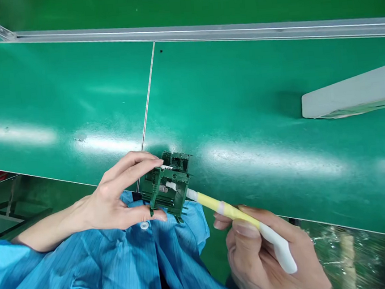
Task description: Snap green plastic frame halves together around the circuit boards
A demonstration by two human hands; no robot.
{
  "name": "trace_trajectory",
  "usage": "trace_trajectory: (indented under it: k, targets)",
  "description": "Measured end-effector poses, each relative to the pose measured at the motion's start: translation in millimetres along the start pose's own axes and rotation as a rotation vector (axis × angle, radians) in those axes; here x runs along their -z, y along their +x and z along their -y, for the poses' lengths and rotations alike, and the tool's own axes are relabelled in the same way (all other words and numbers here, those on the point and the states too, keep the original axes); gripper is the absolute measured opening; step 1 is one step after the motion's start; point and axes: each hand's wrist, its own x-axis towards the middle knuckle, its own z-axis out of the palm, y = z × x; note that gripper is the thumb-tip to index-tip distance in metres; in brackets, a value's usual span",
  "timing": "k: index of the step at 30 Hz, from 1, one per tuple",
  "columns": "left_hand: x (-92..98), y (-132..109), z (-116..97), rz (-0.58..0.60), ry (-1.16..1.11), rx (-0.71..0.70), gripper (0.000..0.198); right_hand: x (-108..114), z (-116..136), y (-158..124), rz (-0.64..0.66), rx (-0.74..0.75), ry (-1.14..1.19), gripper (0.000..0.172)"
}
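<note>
My left hand (116,198) pinches a small dark green plastic frame part (168,186) between thumb and fingers, held just above the near edge of the green table (243,113). My right hand (272,254) grips a white and yellow pen-like tool (239,217). The tool's white tip reaches into the middle of the green part. Both hands hover over my blue striped coat (89,270).
A long white tray-like piece (353,92) lies on the table at the right. A metal rail (203,31) runs across the far side, with more green surface beyond. A thin seam (148,99) divides the table mat. Floor and frame parts show below the table's edge.
</note>
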Motion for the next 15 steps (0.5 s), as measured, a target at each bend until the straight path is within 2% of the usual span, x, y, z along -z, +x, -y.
trace_trajectory:
  k: [2,7,15]
  targets:
    - [-0.2,0.5,-0.3,0.003,0.014,-0.003,0.073,-2.6,0.9,3.3,0.037,0.021,-0.02,0.017]
    - [0.5,1.4,-2.2,0.022,0.033,-0.016,0.071,-3.7,-5.4,2.7,0.028,0.152,-0.087,0.02]
    - [1.8,0.9,-2.5,0.023,0.012,-0.013,0.076,-2.6,0.5,4.2,0.102,0.219,-0.122,0.027]
